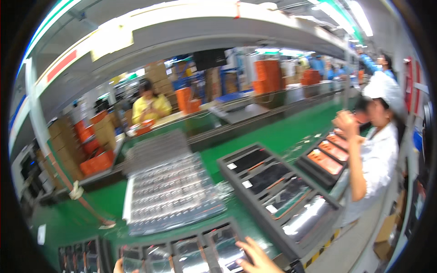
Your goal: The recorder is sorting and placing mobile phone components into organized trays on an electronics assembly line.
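Right hand [258,257] on tray [208,251]; labels [247,184] blurred.

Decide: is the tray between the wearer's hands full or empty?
Full, where visible: four shiny panels fill the tray side by side. Its near edge is cut off.

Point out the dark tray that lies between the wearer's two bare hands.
The front tray, at the picture's lower edge: the left hand is at its left end, the right hand at its right. The other dark trays lie outside that span.

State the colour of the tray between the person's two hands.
The tray is dark grey; it shows best in the head view.
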Motion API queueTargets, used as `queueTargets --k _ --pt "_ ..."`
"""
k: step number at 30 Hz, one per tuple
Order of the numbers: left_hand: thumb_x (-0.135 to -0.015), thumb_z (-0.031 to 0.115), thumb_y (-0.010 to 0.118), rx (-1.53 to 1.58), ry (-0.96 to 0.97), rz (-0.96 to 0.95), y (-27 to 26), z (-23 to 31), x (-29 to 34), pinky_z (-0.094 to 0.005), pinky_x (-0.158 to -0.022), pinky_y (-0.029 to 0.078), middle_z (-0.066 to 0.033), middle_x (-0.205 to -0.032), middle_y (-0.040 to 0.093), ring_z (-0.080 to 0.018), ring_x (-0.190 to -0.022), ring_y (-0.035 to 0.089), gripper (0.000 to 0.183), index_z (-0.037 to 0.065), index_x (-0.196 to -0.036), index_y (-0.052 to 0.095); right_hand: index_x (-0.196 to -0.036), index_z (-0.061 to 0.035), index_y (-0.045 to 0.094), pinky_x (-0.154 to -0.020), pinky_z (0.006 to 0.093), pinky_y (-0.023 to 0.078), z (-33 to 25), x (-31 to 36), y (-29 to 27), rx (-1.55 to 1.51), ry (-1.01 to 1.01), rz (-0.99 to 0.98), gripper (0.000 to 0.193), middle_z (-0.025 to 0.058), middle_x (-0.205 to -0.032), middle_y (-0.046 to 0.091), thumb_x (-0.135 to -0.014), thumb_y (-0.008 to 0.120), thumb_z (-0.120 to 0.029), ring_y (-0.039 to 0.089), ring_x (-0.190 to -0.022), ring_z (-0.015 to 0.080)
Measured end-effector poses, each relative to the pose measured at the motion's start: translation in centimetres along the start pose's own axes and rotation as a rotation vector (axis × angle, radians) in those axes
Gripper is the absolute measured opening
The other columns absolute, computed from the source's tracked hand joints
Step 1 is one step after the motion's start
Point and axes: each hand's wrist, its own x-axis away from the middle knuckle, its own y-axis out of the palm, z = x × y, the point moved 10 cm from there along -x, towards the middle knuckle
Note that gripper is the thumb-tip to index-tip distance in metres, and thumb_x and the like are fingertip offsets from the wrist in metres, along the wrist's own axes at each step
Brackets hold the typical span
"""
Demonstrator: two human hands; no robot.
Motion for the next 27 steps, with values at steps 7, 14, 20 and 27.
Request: queueTargets --k 7,14,20,27 --pt "-0.081 -0.006 0.073 0.236 0.266 0.106 2.4 6.7 0.1 -0.0342 -0.101 0.047 -0.0104 -0.122 0.062 -0.0191 -0.115 0.060 0.066 0.001 -0.138 0.041 -0.136 -0.0066 0.058 -0.117 0.0413 0.030 1.2 -1.1 -0.8 -0.003 -0.024 0.040 0.042 0.0199 -0.154 0.039 -0.094 0.061 -0.015 0.038 -0.142 0.0359" --pt "-0.083 0.010 0.080 0.044 0.076 -0.201 10.1 4.3 0.0 -0.0326 -0.104 0.043 -0.0140 -0.131 0.056 -0.0183 -0.121 0.054 0.071 -0.004 -0.140 0.039 -0.127 -0.0070 0.063 -0.115 0.0446 0.030 0.4 -0.7 -1.2 -0.071 -0.056 0.072 0.035 0.0187 -0.153 0.042 -0.096 0.061 -0.021 0.040 -0.140 0.0373" --pt "-0.078 0.013 0.079 -0.432 0.373 0.022 10.2 3.1 -0.8 -0.0396 -0.094 0.050 -0.0174 -0.118 0.061 -0.0282 -0.110 0.060 0.058 -0.001 -0.129 0.055 -0.113 -0.0085 0.069 -0.115 0.0475 0.031 1.0 -0.3 -1.1 -0.054 -0.150 0.115 0.022 0.0112 -0.127 0.063 -0.095 0.061 -0.017 0.044 -0.135 0.0374" --pt "-0.093 0.014 0.063 0.487 -0.435 -0.336 12.6 4.8 1.6 -0.0342 -0.071 0.058 -0.0089 -0.092 0.072 -0.0213 -0.081 0.070 0.019 0.004 -0.107 0.069 -0.107 -0.0077 0.069 -0.114 0.0466 0.034 0.9 0.1 -1.3 -0.081 -0.169 0.182 0.016 0.0075 -0.114 0.066 -0.094 0.064 -0.016 0.048 -0.130 0.0349"
